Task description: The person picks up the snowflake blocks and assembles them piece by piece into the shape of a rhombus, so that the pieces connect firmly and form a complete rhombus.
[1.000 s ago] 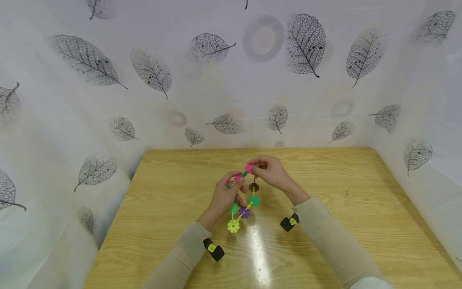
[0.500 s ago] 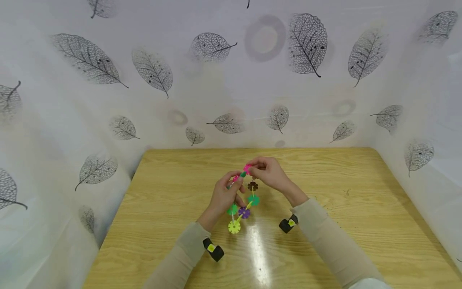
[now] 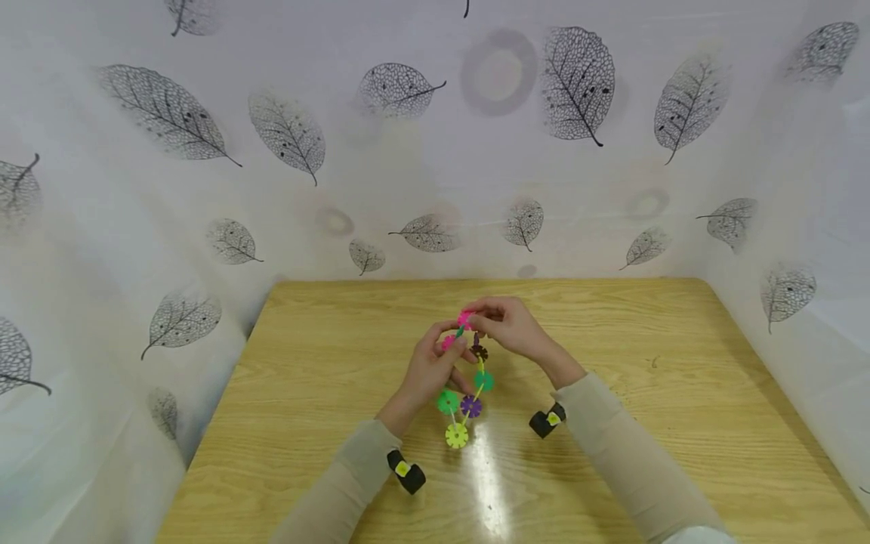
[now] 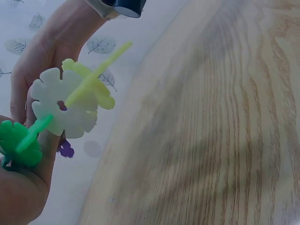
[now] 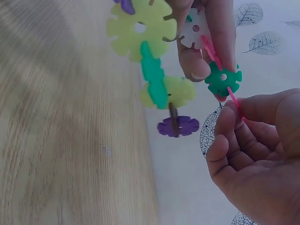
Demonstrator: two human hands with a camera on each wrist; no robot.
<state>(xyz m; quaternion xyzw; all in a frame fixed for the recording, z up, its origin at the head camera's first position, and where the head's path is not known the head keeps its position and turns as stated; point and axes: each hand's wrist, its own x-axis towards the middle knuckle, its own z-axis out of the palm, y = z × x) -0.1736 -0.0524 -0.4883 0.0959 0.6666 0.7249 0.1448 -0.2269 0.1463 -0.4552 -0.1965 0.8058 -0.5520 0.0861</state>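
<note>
A chain of notched plastic snowflake discs hangs between my hands above the table. My right hand (image 3: 513, 329) pinches a pink disc (image 3: 465, 319) at the chain's top. Below it my left hand (image 3: 430, 374) grips the chain near another pink disc (image 3: 448, 343), its fingers partly covering the links. A green disc (image 5: 224, 79) sits between both hands' fingertips in the right wrist view. Lower down hang a green disc (image 3: 447, 401), a yellow one (image 3: 457, 435) and a purple one (image 3: 470, 406). The stretch with the brown disc (image 3: 480, 353) rises toward my right hand; a purple disc (image 5: 178, 126) shows apart from those fingers.
The wooden table (image 3: 306, 393) lies under both hands. A white curtain (image 3: 421, 166) printed with leaves surrounds its back and sides. Black wrist cameras sit on the left wrist (image 3: 406, 471) and right wrist (image 3: 547, 420).
My left hand has shifted slightly right, and the hanging lower discs have swung right and a little down. My right hand stays nearly in place, still pinching the pink disc.
</note>
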